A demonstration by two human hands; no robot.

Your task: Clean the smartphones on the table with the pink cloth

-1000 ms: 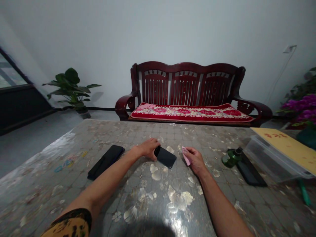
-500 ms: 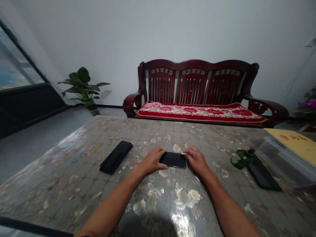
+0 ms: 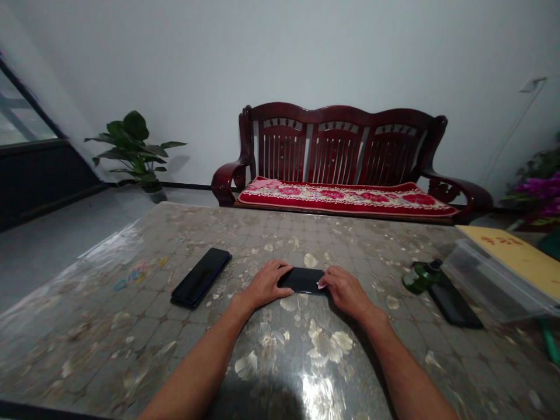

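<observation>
A black smartphone (image 3: 301, 280) lies flat on the patterned table, its long side running left to right. Thumb and fingers of my left hand (image 3: 268, 283) grip its left end from both long edges. My right hand (image 3: 345, 290) is at the right end, pinching a small white cloth or tissue (image 3: 321, 285) against the screen; most of that piece is hidden by the fingers. To the left lie dark phones (image 3: 202, 277), apparently stacked. On the right, a green bottle (image 3: 422, 276) is beside another black phone (image 3: 454, 300).
A clear plastic box (image 3: 485, 280) with a yellow folder (image 3: 514, 251) on top is at the table's right. Small coloured loops (image 3: 137, 272) lie at the left. A wooden bench (image 3: 341, 151) is behind the table, and a potted plant (image 3: 135, 149) stands at the back left.
My right hand has moved the white piece from the phone's far right corner down toward its near edge. My left hand keeps its hold. The view has turned slightly right.
</observation>
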